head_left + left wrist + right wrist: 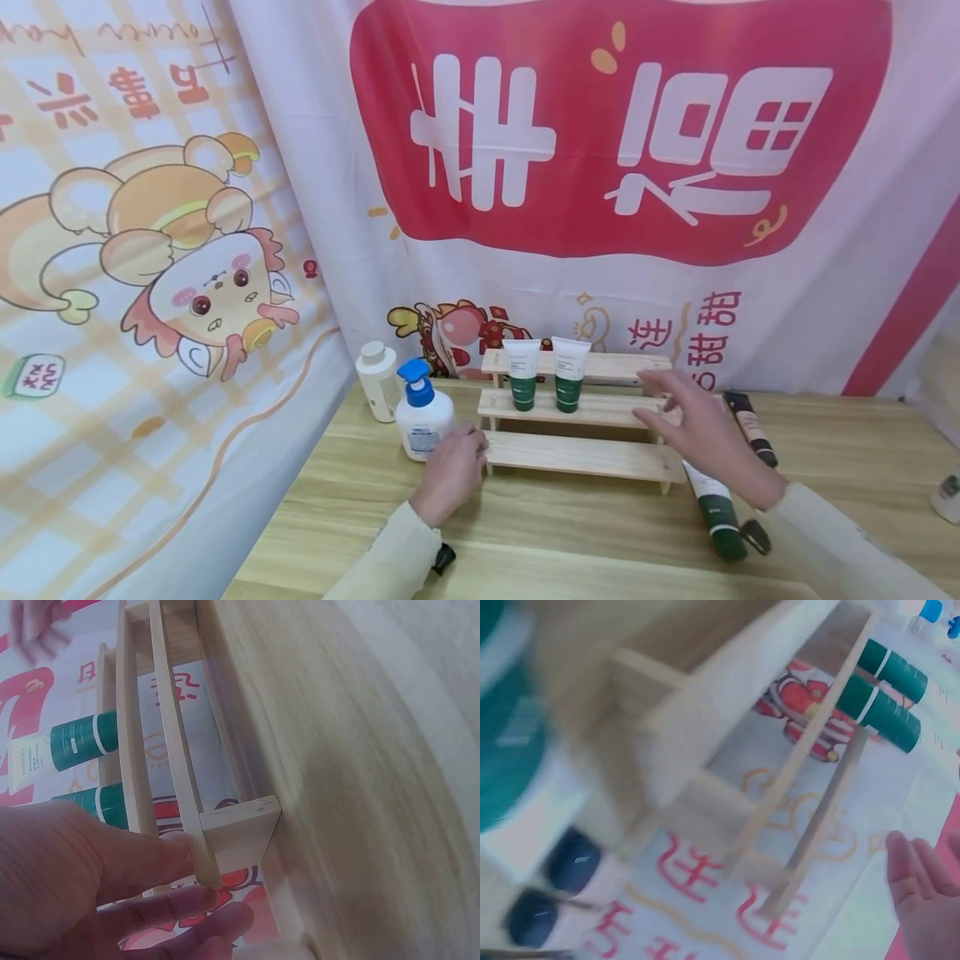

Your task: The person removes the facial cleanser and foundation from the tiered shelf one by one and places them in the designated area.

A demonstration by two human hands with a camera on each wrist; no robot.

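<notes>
A three-step wooden rack (577,457) stands on the table, with two white-and-green squeeze tubes (523,379) upright, caps down, on its middle step. My left hand (452,471) is at the left end of the lowest step. In the left wrist view its thumb (161,855) lies against the step's edge and the fingers curl around the end. Over the rack's right end hovers my right hand (701,429), thumb and fingers apart, nothing between them. Another white-and-green tube (718,512) lies on the table below the right forearm.
Left of the rack stand a white pump bottle with a blue head (423,421) and a white capped bottle (378,383). Dark-and-pink tubes (752,429) lie right of the rack. A small white bottle (947,498) is at the far right. Printed cloth (570,279) hangs behind the table.
</notes>
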